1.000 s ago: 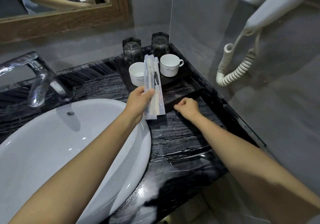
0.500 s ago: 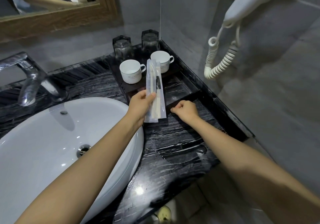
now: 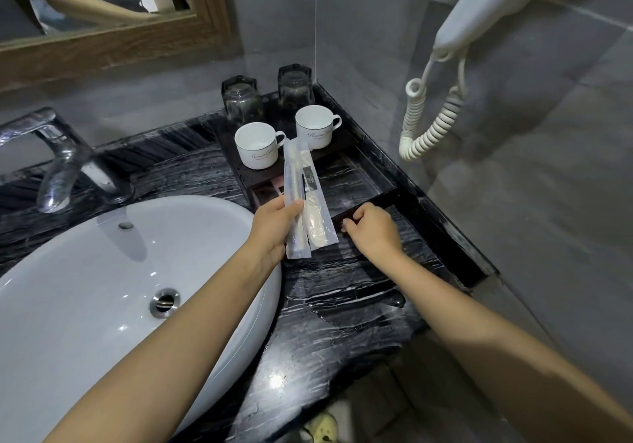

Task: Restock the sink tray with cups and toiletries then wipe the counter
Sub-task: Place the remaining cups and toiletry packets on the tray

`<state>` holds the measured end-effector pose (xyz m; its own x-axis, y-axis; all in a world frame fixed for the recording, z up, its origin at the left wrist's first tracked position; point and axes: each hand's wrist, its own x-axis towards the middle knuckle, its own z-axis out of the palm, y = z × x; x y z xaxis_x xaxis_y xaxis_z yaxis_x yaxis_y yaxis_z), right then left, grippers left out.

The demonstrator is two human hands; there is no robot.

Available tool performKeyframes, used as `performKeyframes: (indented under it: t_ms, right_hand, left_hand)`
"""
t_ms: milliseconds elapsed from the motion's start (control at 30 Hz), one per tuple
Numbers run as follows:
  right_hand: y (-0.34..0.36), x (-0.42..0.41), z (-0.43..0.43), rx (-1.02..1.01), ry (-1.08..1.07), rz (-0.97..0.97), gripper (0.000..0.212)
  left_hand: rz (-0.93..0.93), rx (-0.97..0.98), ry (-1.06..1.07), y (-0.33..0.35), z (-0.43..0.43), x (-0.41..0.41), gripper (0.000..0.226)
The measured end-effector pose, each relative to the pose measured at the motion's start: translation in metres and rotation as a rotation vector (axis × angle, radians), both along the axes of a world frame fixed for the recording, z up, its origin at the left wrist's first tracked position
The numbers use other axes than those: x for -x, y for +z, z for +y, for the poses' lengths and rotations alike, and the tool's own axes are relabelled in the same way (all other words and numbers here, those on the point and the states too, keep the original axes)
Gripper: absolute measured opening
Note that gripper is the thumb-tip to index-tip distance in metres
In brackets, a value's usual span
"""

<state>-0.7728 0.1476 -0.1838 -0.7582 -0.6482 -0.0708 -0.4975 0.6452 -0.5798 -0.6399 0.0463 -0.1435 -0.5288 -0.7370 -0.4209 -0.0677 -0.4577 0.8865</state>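
Where the round white sink (image 3: 85, 288) sits in the black stripy surface (image 3: 342, 305), two bare arms reach forward. The left hand (image 3: 274, 227) holds two long clear packets (image 3: 310, 182), with its thumb pressed on top of them. One packet has a toothbrush inside and the other has a comb. They are up in the air over the near left part of the dark tray (image 3: 387, 199), and their far ends point at a cup. The right hand (image 3: 373, 230) is just beside them, its fingers curled tight and pinching the near rim of the tray. Farther back on the tray stand two white cups (image 3: 256, 146), with two glasses (image 3: 241, 101) behind them by the wall. A shiny tap (image 3: 65, 161) stands behind the sink, and a white curly cord (image 3: 428, 127) hangs on the wall to the right
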Motion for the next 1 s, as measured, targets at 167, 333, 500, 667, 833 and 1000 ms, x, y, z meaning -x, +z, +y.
performKeyframes:
  t_ms: [167, 333, 500, 667, 833, 1000]
  right_hand:
    - [0.036, -0.021, -0.01, 0.281, 0.105, -0.304, 0.023]
    - [0.045, -0.017, -0.023, 0.355, 0.032, -0.657, 0.01]
    - [0.046, 0.005, -0.028, 0.304, -0.034, -0.672, 0.018]
    - [0.047, 0.027, -0.03, 0.172, -0.077, -0.65, 0.016]
    - [0.049, 0.036, -0.054, 0.067, -0.087, -0.568, 0.025]
    - [0.047, 0.033, -0.086, -0.064, -0.01, -0.522, 0.033]
  left_hand:
    - [0.037, -0.058, 0.025, 0.0, 0.004, 0.001, 0.018]
    - [0.071, -0.119, 0.076, 0.002, -0.001, -0.005, 0.017]
    - [0.056, -0.144, 0.162, -0.005, -0.016, -0.016, 0.008]
    - [0.067, -0.156, 0.102, -0.007, -0.02, -0.026, 0.012]
    - [0.092, -0.147, 0.101, 0.001, -0.029, -0.04, 0.012]
    - [0.121, -0.138, 0.132, 0.012, -0.039, -0.043, 0.011]
